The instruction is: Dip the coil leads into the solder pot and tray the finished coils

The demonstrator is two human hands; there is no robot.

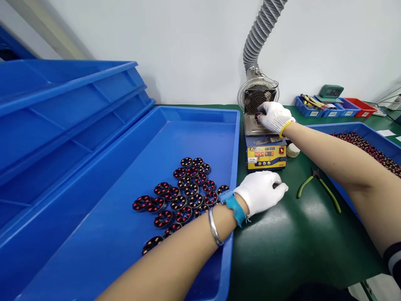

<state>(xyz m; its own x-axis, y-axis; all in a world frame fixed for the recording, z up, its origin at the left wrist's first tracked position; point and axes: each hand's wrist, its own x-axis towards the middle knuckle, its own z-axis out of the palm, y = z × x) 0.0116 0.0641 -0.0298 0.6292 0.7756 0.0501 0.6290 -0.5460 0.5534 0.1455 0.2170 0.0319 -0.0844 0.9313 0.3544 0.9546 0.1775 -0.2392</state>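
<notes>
My right hand [275,116], in a white knit glove with a yellow cuff, pinches a small dark wound motor stator [257,117] over the metal top of the yellow-and-blue solder pot [266,155]. Its fingertips are partly hidden. My left hand [262,193], also in a white glove, hovers over the green table just in front of the pot. Nothing shows in it, and a gap separates thumb and fingers. Left of it, several round stators [191,190] with red and copper windings lie in the large blue tray [235,154].
Behind the pot stand a fan [260,100] and a grey exhaust hose [261,31]. Green-handled pliers [318,184] and a small round tin [293,150] lie to the right. Another blue tray [344,126] holds many small wound parts. Stacked blue trays [72,113] rise at left.
</notes>
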